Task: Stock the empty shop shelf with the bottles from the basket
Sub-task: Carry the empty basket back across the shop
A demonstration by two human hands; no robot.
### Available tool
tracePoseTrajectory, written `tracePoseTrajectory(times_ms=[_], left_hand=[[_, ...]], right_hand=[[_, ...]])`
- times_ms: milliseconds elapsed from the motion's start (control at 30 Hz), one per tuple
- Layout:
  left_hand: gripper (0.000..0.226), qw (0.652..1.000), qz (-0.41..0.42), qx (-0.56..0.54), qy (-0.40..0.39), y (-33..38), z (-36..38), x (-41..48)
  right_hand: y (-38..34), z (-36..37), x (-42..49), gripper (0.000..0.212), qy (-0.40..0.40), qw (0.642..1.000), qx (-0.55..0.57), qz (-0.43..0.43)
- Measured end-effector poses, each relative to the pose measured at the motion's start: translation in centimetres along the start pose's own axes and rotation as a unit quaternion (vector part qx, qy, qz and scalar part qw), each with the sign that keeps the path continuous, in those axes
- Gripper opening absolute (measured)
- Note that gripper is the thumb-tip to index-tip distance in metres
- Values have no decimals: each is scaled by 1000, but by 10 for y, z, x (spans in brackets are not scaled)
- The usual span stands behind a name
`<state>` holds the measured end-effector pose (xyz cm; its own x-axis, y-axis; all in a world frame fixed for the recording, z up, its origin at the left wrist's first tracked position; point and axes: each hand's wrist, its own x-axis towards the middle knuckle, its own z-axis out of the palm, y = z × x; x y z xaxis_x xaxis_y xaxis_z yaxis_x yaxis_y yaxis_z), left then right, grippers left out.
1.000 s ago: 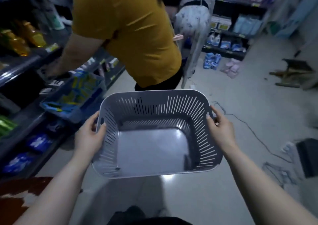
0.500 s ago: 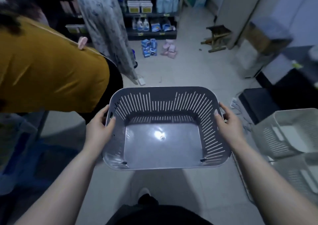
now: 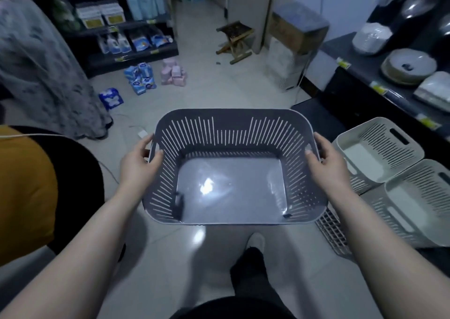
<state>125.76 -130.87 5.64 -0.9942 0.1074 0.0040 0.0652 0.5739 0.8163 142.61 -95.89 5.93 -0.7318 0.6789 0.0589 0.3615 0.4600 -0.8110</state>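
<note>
A grey slotted plastic basket hangs level in front of me above the tiled floor, and nothing lies inside it. My left hand grips its left rim with the thumb inside the wall. My right hand grips the right rim the same way. No bottles show in the basket. A dark shelf with bottles and packets stands at the back left.
Two white slotted baskets sit stacked on the floor at my right. A dark counter with plates runs along the right. A person in a yellow shirt stands close on my left. Packets and a wooden stool are on the floor ahead.
My view has swung to the right, away from the left shelves and the person in yellow. The white baskets and the counter have come into view. Both hands keep holding the basket.
</note>
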Motion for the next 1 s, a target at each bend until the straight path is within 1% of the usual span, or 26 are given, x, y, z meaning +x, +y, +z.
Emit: tracePoseTrajectory(times_ms=[100,300,467,567,700,800,1000], left_hand=[[44,1000,11,-11,3,15,32,44],[44,999,-11,-41,9,51,89,117],[42,998,-1,-58,29,79,124,169],[40,997,7,-73,40,85,135,196],[41,996,-16,-83,34,85,145,248],[42,996,-18,-86,33,84,153,294],[47,997,-15,-71,9,95,162,404]], right_hand=[[8,-4,46,47,9,1000,-1,10],[12,-17,151,48,-2,1000,-10,18],[9,-15,225,49,3,1000,-7,17],[7,-4,258,49,-9,1000,-2,23],[1,18,302,50,-24,999,-11,24],[-9,39,338,50,-26,999,-12,21],[-40,81,425,50,-18,999,4,32]])
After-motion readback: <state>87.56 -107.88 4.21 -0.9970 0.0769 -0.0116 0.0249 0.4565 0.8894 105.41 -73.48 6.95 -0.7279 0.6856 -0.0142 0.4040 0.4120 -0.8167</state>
